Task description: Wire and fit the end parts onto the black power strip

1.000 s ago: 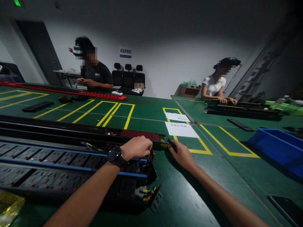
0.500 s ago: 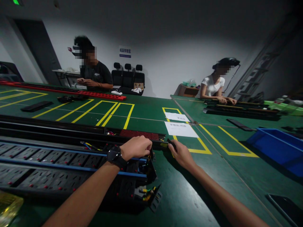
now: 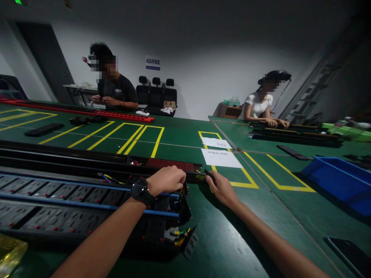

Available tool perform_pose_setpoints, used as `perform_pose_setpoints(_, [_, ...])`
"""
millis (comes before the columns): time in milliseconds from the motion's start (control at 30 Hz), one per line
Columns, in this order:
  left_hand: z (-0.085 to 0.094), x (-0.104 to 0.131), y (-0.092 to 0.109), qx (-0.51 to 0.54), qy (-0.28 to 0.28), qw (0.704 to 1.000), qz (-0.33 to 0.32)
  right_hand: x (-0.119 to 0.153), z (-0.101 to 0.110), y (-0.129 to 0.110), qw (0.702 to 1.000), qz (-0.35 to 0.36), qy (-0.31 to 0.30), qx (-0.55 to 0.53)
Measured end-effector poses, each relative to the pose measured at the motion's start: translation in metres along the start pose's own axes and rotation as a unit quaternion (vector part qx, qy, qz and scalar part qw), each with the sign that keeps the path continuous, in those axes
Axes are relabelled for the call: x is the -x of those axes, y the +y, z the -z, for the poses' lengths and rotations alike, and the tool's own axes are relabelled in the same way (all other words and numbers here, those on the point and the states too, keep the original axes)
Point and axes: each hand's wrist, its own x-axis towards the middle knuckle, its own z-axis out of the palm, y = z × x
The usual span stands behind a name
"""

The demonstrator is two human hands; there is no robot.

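My left hand, a black watch on its wrist, is closed over the near side of a long black rail, close to the rail's right end. Its fingertips point down and hide whatever they grip. Between the thumb and fingers of my right hand is a small flat black piece, held against or very close to that rail end. Under my left forearm lie black socket strips with blue edges and red dots. Yellow and green wires stick out at their right end, beside a tilted black end plate.
A dark red strip lies behind the rail. Paper sheets and yellow tape outlines mark the green table. To the right are a blue bin and a phone. Two people work across the table.
Both my hands keep their places at the rail end. Across the table, the person at left has shifted their hands slightly; the view has barely moved.
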Motion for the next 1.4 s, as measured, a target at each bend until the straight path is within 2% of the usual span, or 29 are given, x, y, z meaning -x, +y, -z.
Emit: perform_pose_setpoints(1400, [-0.0012,-0.0001,-0.0016,0.008,0.010,1.000,-0.009,0.0005,-0.0018,-0.0002,1.000,0.005,0.011,0.006])
